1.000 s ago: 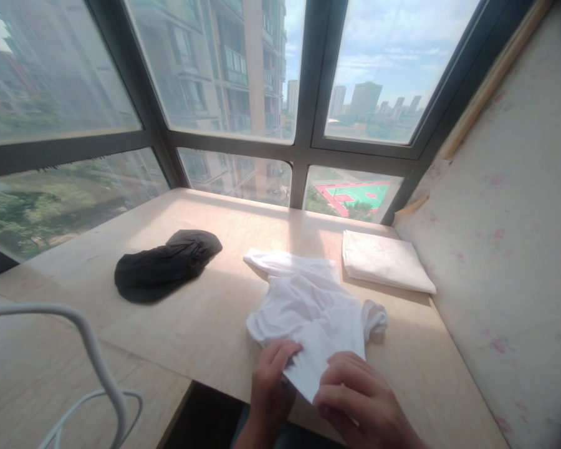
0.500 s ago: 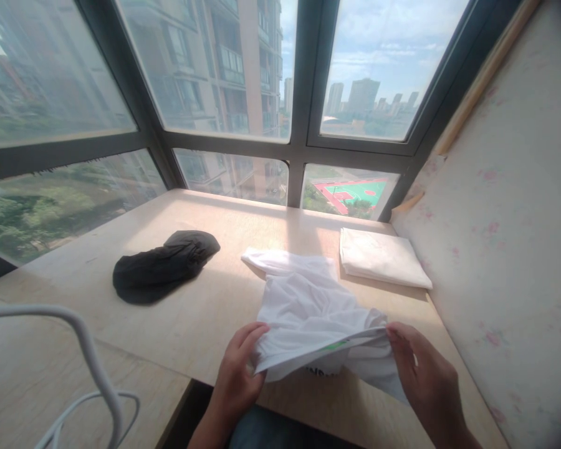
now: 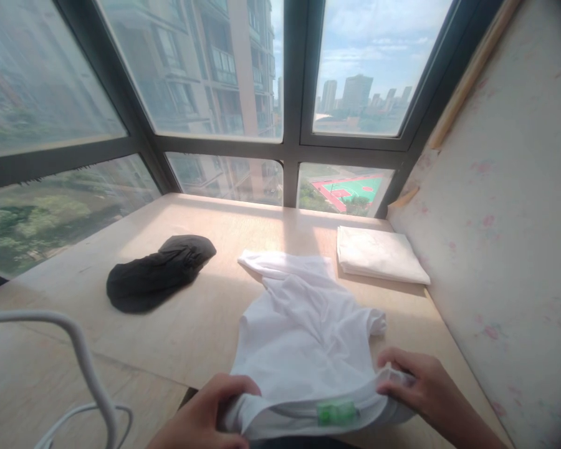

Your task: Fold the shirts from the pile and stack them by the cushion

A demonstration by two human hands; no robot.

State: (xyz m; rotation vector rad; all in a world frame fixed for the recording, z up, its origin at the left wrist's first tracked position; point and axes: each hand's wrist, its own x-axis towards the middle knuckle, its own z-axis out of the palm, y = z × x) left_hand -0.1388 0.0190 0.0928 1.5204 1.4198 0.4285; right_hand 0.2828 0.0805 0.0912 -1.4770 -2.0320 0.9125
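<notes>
Head view, near field to far. The left hand (image 3: 210,408) is closed on the near edge of a white garment (image 3: 303,343), fingers and thumb pinching the fabric; the right hand (image 3: 418,380) grips the opposite end of the same edge. Between them the edge parts into a shallow opening, showing a blurred green patch (image 3: 337,413). The garment lies on a pale wooden surface (image 3: 191,330), its middle creased in radiating folds, its left portion smoother. A bunched, sleeve-like part (image 3: 376,322) projects at right; a flatter, sunlit part extends at the far end. At left, a white cable (image 3: 81,349) curves in. Farther back lie crumpled black cloth (image 3: 161,271), left, and a folded white cloth (image 3: 378,254), right, near a floral wall (image 3: 505,218). Dark-framed windows (image 3: 290,153) stand behind.
</notes>
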